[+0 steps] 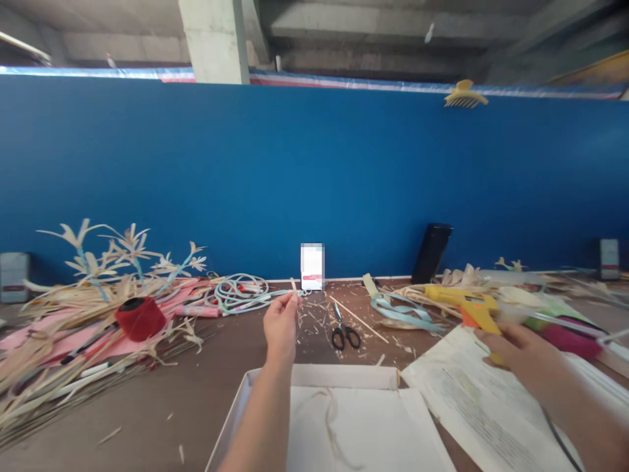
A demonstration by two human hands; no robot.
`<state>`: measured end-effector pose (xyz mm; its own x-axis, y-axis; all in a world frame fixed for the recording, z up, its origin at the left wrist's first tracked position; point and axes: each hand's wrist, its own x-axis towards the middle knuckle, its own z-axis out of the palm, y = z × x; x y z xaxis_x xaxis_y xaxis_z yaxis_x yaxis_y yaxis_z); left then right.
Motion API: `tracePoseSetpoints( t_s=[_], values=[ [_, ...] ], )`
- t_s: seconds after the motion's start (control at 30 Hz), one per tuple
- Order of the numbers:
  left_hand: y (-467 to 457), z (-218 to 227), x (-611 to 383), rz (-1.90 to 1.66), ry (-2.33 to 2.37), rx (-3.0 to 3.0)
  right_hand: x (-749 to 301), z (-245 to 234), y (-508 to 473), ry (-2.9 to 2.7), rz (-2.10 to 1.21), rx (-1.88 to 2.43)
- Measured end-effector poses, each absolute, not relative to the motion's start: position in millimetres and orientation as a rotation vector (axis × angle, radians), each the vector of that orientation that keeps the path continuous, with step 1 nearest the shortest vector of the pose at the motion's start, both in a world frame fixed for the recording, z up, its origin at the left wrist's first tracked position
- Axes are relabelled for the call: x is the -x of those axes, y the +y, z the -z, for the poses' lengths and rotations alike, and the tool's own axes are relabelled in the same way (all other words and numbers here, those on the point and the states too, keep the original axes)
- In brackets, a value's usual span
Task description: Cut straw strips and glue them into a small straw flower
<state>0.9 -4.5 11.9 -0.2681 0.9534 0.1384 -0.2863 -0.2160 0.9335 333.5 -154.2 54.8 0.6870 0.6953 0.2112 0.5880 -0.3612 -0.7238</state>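
Note:
My left hand [281, 324] is closed in a pinch above the far edge of a white open box [346, 377]. A short pale strip [293, 286], perhaps dried husk, sticks up from its fingertips. On the right, my right hand [521, 351] is wrapped round the handle of a yellow glue gun [466, 303], whose nozzle points left. Under the glue gun lies a stained printed sheet [466, 380]. Black-handled scissors [344, 334] rest on the table between my hands, with a thin stick [361, 319] beside them.
Husk flowers on blue stems [135, 249] stand at the left, near a red roll [141, 319] and loose strips. A coiled pale-blue cable [240, 293], a lit phone [312, 265], a blue ribbon [407, 313] and a black upright object [431, 252] line the blue partition [295, 164].

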Motion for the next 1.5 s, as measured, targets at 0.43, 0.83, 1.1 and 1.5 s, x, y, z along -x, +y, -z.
tracePoseSetpoints(
  t_s=[0.43, 0.83, 1.1, 1.5],
  values=[
    [2, 15, -5, -1.558, 1.017, -1.079, -237, -69, -53, -1.225, -0.264, 1.844],
    [3, 15, -6, -1.526, 0.95, -1.013, -189, -33, -61, -1.105, -0.658, 1.434],
    [2, 13, -6, -1.501, 0.94, -1.007, -170, -35, -64, -1.079, -1.006, 1.337],
    [-2, 9, -5, -1.466, 0.9, -0.987, -171, -42, -68, -1.166, -1.044, 1.39]
  ],
)
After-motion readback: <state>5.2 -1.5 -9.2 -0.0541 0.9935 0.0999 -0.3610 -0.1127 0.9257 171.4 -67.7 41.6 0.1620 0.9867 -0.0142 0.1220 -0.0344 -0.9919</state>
